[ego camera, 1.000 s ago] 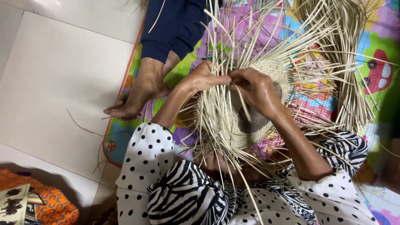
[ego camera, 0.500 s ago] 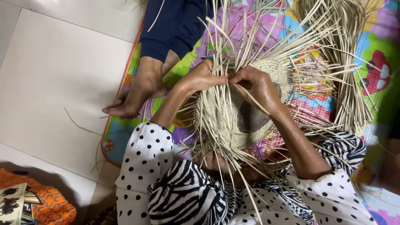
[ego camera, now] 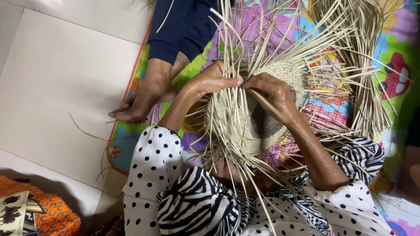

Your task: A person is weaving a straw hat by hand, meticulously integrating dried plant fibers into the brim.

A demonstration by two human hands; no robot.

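White floor tiles (ego camera: 65,78) lie left of a colourful mat (ego camera: 332,105); left hand (ego camera: 214,81) and right hand (ego camera: 271,89) each pinch straw strands on a half-woven hat (ego camera: 245,126)

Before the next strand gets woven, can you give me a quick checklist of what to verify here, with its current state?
1. Left hand pinching straw strands at the weave's edge: ok.
2. Right hand in a grip on strands beside it, fingertips nearly meeting: ok.
3. Woven straw piece held up between both hands: ok.
4. Loose strands fan outward, some crossing: cannot tell if tangled.
5. Another person's bare foot on the mat edge, apart from the strands: ok.
6. Colourful play mat lies under the work: ok.
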